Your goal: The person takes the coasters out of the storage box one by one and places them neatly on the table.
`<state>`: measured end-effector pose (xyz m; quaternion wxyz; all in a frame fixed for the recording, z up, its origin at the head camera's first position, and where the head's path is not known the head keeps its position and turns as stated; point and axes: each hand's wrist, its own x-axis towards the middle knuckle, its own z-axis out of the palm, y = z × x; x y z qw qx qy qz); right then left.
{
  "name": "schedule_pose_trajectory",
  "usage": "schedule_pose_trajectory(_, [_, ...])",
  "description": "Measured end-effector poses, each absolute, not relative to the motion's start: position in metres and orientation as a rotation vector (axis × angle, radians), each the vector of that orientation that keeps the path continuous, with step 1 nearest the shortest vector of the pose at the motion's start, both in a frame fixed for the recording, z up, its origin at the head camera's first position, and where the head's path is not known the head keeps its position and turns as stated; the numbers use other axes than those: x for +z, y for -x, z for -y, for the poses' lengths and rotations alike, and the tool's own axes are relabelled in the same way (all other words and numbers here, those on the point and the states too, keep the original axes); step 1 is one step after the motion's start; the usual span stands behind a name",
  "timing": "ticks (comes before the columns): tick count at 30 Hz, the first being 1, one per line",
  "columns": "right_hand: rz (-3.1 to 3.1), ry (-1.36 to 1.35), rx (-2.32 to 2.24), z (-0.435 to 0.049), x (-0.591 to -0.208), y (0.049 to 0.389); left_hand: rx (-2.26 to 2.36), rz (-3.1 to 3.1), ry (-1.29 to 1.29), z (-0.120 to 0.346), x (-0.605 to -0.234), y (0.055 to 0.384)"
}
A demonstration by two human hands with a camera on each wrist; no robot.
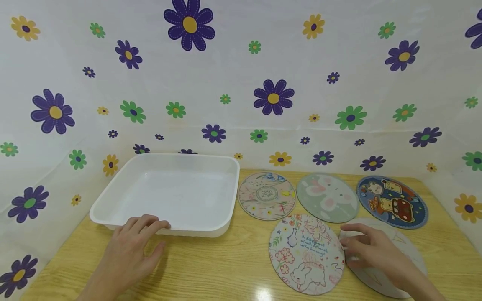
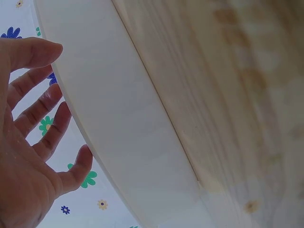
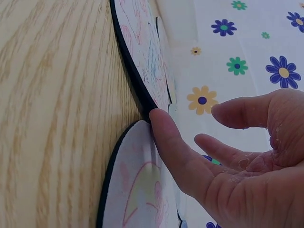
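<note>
In the head view my left hand (image 1: 129, 251) touches the front rim of a white rectangular plastic tray (image 1: 180, 196) with loosely bent fingers. The left wrist view shows those fingertips along the rim, curled round nothing. My right hand (image 1: 370, 251) is over a pale round mouse pad (image 1: 408, 255), partly hiding it. Next to that hand lies a round mouse pad with a rabbit and red flowers (image 1: 306, 255). One fingertip (image 3: 161, 118) of the right hand meets this pad's black edge in the right wrist view, while the thumb stays apart from it.
Behind lie a pink floral round pad (image 1: 248, 196), a green pad with a white rabbit (image 1: 327, 198) and a dark blue pad with a bear in a car (image 1: 393, 202). They lie on a wooden table (image 1: 211, 271). A white flower-patterned cloth (image 1: 233, 67) hangs behind.
</note>
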<state>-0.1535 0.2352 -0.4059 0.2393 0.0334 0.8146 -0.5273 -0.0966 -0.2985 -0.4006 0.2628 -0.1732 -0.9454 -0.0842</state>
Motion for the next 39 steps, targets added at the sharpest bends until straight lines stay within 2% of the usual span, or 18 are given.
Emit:
schedule_pose_trajectory(17, [-2.231, -0.123, -1.421, -0.233, -0.403, 0.152, -0.235, 2.560, 0.461, 0.297, -0.400, 0.098])
schedule_pose_trajectory(39, [-2.388, 0.034, -1.303, -0.249, -0.398, 0.139, -0.270, 2.550, 0.453, 0.312, -0.396, 0.102])
